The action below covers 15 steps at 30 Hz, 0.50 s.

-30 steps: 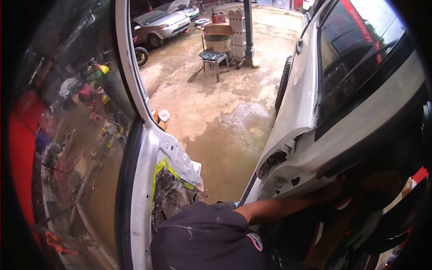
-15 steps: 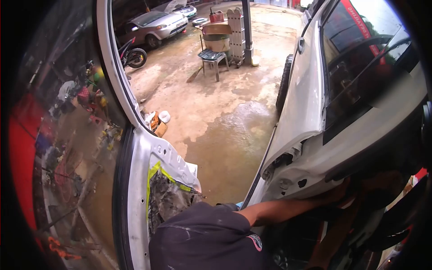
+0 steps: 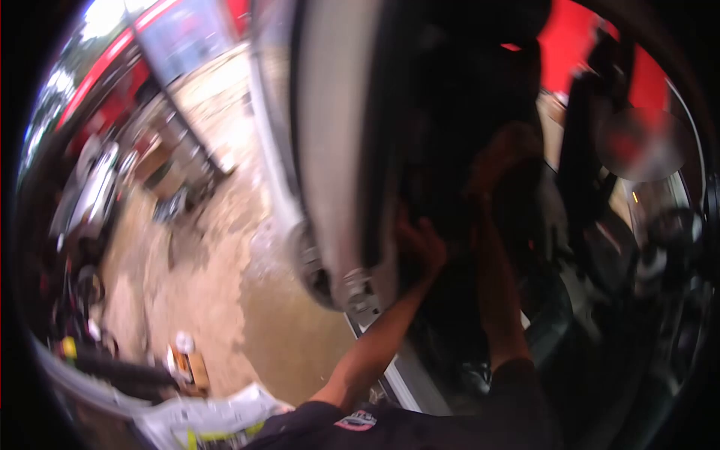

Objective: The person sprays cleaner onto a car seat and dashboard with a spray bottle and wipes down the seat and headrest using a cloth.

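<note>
My left hand (image 3: 421, 244) is at the inner edge of the white car pillar (image 3: 330, 135), in the dim car interior. Its fingers are smeared by motion and shadow, so what it touches cannot be made out. Higher up and to the right, my right hand (image 3: 508, 154) reaches up against a dark shape inside the car. That hand is very dim, and its fingers and anything in them are hidden. Below the hands lies the car's door sill (image 3: 411, 386).
A door edge with strips of yellow-green tape (image 3: 225, 439) is at the lower left. Outside, a wet concrete floor (image 3: 292, 337) carries a cardboard piece (image 3: 198, 371) and a stool with a bin. Parked cars stand at far left. A dark seat (image 3: 551, 330) is at right.
The view has swung right and tilted, from the open doorway and floor into the dark car interior. Both forearms now show, reaching up inside the car; before, mainly one arm was plain.
</note>
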Motion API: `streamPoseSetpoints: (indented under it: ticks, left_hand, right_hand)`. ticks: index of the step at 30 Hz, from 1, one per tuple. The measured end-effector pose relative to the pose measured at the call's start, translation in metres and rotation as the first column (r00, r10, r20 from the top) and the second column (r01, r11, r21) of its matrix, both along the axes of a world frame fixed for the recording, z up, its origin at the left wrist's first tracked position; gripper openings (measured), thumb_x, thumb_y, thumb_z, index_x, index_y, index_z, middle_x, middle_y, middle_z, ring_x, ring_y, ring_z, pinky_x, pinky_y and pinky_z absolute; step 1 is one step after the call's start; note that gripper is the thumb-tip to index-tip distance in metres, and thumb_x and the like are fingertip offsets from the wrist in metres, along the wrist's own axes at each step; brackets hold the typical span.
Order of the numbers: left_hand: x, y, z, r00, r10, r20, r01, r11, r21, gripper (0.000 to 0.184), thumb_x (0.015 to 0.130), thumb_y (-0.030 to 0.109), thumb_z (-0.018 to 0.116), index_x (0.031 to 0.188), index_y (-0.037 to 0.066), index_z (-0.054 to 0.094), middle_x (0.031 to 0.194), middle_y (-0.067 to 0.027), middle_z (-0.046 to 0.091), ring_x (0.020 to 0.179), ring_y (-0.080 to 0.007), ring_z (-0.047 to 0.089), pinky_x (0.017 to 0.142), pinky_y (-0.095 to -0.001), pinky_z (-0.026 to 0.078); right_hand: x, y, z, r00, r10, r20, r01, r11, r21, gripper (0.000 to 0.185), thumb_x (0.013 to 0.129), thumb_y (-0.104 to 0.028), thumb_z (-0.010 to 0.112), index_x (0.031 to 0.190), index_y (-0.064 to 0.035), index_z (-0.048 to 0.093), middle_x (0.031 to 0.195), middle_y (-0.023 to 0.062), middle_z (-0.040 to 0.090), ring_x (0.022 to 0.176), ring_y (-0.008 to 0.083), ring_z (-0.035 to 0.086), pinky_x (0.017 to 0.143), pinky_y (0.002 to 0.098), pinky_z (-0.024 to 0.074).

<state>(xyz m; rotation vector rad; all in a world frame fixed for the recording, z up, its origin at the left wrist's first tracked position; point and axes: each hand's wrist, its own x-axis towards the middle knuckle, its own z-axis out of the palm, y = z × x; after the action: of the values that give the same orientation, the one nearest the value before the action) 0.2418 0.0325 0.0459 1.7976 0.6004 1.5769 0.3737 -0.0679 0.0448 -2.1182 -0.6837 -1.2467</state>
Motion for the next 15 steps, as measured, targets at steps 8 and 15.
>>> streamPoseSetpoints:
  ticks: [8, 15]
  left_hand:
    - [-0.013, 0.014, 0.038, 0.979, -0.003, 0.206, -0.022, 0.993, 0.12, 0.058, 0.113, 0.042, 0.042, 0.137, -0.01, 0.051, 0.144, -0.0305, 0.051, 0.133, -0.0448, 0.051, 0.115, -0.0539, 0.036]
    - [-0.017, 0.002, 0.047, 0.982, 0.021, 0.19, -0.051, 0.986, 0.157, 0.067, 0.111, 0.049, 0.042, 0.141, -0.01, 0.052, 0.141, -0.0291, 0.053, 0.132, -0.0426, 0.052, 0.115, -0.0514, 0.035]
  right_hand:
    - [0.073, 0.049, 0.055, 0.983, -0.024, 0.179, -0.045, 0.927, 0.373, 0.049, 0.113, -0.026, 0.035, 0.156, -0.0035, 0.044, 0.155, 0.0168, 0.05, 0.148, 0.0292, 0.043, 0.124, 0.0433, 0.0295]
    - [0.141, 0.056, 0.035, -0.383, 0.434, 0.816, -0.303, -0.893, 0.332, 0.056, 0.113, -0.037, 0.037, 0.155, -0.0001, 0.044, 0.149, 0.017, 0.055, 0.135, 0.0309, 0.055, 0.115, 0.0492, 0.0378]
